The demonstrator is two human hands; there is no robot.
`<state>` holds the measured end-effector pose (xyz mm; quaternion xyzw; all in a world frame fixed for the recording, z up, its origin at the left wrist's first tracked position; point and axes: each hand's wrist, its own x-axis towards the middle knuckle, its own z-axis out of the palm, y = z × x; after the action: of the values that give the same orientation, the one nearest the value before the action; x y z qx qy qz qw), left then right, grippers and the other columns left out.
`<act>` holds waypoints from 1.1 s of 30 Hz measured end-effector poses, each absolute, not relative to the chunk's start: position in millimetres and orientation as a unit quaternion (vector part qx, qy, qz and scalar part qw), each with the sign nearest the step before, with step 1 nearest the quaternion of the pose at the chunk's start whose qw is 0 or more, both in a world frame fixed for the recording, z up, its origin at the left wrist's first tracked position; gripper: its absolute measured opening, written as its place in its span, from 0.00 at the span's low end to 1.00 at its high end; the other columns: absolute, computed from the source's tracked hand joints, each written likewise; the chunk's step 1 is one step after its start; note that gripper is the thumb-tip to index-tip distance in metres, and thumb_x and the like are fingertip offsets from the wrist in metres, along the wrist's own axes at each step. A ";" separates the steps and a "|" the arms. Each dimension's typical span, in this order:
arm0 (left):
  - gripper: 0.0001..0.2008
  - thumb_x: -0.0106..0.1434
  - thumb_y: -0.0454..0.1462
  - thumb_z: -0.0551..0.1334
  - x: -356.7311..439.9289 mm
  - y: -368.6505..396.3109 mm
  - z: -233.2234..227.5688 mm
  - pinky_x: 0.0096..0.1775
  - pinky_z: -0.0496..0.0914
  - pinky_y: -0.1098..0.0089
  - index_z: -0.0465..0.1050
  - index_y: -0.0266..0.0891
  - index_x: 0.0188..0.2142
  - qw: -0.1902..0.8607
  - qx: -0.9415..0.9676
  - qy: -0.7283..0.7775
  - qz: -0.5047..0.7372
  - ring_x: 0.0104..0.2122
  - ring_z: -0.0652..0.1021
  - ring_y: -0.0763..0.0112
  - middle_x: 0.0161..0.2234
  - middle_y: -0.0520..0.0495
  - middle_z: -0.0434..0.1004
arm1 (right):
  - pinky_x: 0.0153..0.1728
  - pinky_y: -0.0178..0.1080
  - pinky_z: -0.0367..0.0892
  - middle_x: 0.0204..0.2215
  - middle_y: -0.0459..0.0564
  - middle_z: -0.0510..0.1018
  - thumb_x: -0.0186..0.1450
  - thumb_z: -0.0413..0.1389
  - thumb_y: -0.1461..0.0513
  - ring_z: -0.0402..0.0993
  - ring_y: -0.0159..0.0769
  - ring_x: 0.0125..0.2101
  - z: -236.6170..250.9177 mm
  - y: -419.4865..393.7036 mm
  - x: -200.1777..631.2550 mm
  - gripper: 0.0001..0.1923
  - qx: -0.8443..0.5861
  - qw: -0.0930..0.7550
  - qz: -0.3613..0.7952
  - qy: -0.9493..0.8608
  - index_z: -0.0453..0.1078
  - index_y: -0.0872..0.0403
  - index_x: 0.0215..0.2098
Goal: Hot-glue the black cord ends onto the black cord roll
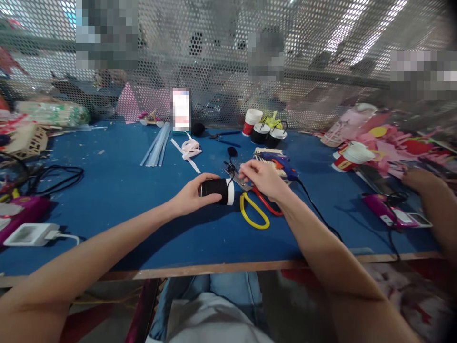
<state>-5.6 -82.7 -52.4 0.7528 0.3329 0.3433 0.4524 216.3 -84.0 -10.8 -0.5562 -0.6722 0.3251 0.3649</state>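
My left hand [198,194] is wrapped around a paper cup [230,191] that lies on its side over the table, its white end facing right. Black cord [217,189] covers the cup's side in close turns. A loose length of the cord runs from the white end up to a small dark tangle. Just right of that, my right hand [262,177] has thumb and fingers pinched together; what lies between them is too small to make out. Beneath it rest scissors [255,225] with one yellow and one red handle, blades pointing up and left.
On the blue table [143,243], a blue glue gun [280,161] trails a cable at right. Behind stand black-wrapped cups [260,134] and a red-and-white cup [253,119]. White ribbon [191,148] and clear glue sticks [157,145] lie left. Another person's arm [428,190] reaches in from the right.
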 end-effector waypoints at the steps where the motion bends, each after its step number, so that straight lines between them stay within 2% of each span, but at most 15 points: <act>1: 0.25 0.55 0.44 0.64 -5.5 -81.2 -52.2 0.39 0.71 0.66 0.64 0.37 0.49 0.448 0.758 0.330 0.340 0.38 0.74 0.65 0.41 0.44 0.72 | 0.27 0.35 0.64 0.27 0.50 0.75 0.62 0.50 0.50 0.70 0.32 0.27 -11.3 -83.8 214.8 0.16 -0.554 0.349 0.352 -0.668 0.67 0.55 0.31; 4: 0.25 0.55 0.44 0.64 -5.3 -77.3 -51.7 0.40 0.70 0.65 0.64 0.37 0.49 0.444 0.771 0.326 0.321 0.39 0.74 0.65 0.41 0.44 0.72 | 0.28 0.35 0.64 0.31 0.53 0.76 0.64 0.46 0.48 0.71 0.33 0.30 -13.5 -82.6 209.3 0.21 -0.548 0.303 0.424 -0.654 0.69 0.56 0.39; 7: 0.25 0.55 0.45 0.64 -4.0 -76.1 -52.3 0.39 0.70 0.65 0.64 0.36 0.49 0.467 0.773 0.316 0.291 0.38 0.74 0.66 0.41 0.44 0.72 | 0.30 0.36 0.64 0.36 0.56 0.77 0.64 0.43 0.45 0.71 0.34 0.33 -12.8 -79.4 205.4 0.26 -0.536 0.311 0.438 -0.651 0.71 0.57 0.39; 11: 0.24 0.55 0.44 0.64 -0.2 -80.5 -55.6 0.42 0.70 0.64 0.64 0.36 0.49 0.444 0.800 0.295 0.275 0.41 0.74 0.64 0.44 0.42 0.71 | 0.32 0.35 0.65 0.37 0.56 0.76 0.64 0.45 0.46 0.70 0.35 0.37 -5.4 -72.2 201.0 0.26 -0.501 0.329 0.433 -0.673 0.71 0.58 0.39; 15: 0.26 0.55 0.44 0.64 3.1 -87.7 -57.2 0.43 0.70 0.61 0.60 0.36 0.49 0.384 0.833 0.277 0.286 0.42 0.73 0.62 0.45 0.40 0.69 | 0.30 0.33 0.65 0.35 0.56 0.77 0.64 0.45 0.46 0.71 0.32 0.33 -2.4 -58.7 193.1 0.25 -0.485 0.326 0.449 -0.676 0.71 0.58 0.37; 19: 0.33 0.56 0.43 0.63 3.8 -90.7 -56.1 0.45 0.69 0.61 0.52 0.38 0.57 0.344 0.863 0.249 0.273 0.45 0.72 0.60 0.48 0.38 0.67 | 0.27 0.30 0.64 0.33 0.55 0.78 0.64 0.45 0.47 0.71 0.29 0.29 -7.5 -42.8 178.5 0.25 -0.470 0.312 0.468 -0.680 0.70 0.59 0.35; 22: 0.29 0.58 0.44 0.61 3.4 -90.0 -55.6 0.48 0.67 0.61 0.56 0.39 0.56 0.315 0.876 0.254 0.263 0.48 0.71 0.59 0.50 0.40 0.67 | 0.25 0.29 0.64 0.31 0.55 0.78 0.65 0.44 0.48 0.70 0.28 0.26 -11.3 -34.6 168.7 0.24 -0.472 0.266 0.470 -0.696 0.69 0.59 0.33; 24: 0.25 0.58 0.45 0.61 2.6 -89.4 -55.6 0.47 0.67 0.62 0.62 0.39 0.52 0.303 0.876 0.272 0.258 0.46 0.72 0.60 0.46 0.41 0.70 | 0.23 0.30 0.63 0.29 0.53 0.78 0.66 0.44 0.50 0.70 0.28 0.23 -10.6 -31.7 169.5 0.21 -0.498 0.228 0.425 -0.721 0.69 0.58 0.31; 28: 0.23 0.56 0.44 0.62 -0.6 -89.6 -55.1 0.43 0.69 0.64 0.64 0.39 0.50 0.303 0.866 0.297 0.265 0.42 0.74 0.63 0.44 0.44 0.71 | 0.24 0.32 0.61 0.20 0.48 0.75 0.64 0.47 0.54 0.68 0.28 0.18 4.4 -32.1 201.2 0.17 -0.603 0.217 0.186 -0.745 0.69 0.57 0.29; 31: 0.23 0.55 0.43 0.63 -2.8 -90.0 -54.4 0.45 0.69 0.63 0.64 0.40 0.49 0.300 0.860 0.308 0.274 0.43 0.73 0.63 0.45 0.44 0.71 | 0.27 0.35 0.61 0.22 0.51 0.76 0.63 0.47 0.53 0.71 0.33 0.23 18.5 -36.9 246.4 0.18 -0.677 0.238 0.041 -0.696 0.72 0.57 0.29; 33: 0.24 0.55 0.43 0.64 -3.4 -89.7 -54.4 0.45 0.69 0.62 0.64 0.40 0.50 0.297 0.855 0.320 0.279 0.44 0.73 0.63 0.46 0.43 0.70 | 0.30 0.37 0.62 0.28 0.55 0.78 0.61 0.50 0.56 0.73 0.39 0.29 21.6 -40.4 278.3 0.14 -0.716 0.223 -0.062 -0.658 0.73 0.57 0.30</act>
<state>-3.4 -89.7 -54.4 0.8553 0.3201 0.2786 0.2973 278.3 -40.4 21.6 -0.7162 -0.6584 -0.0616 0.2229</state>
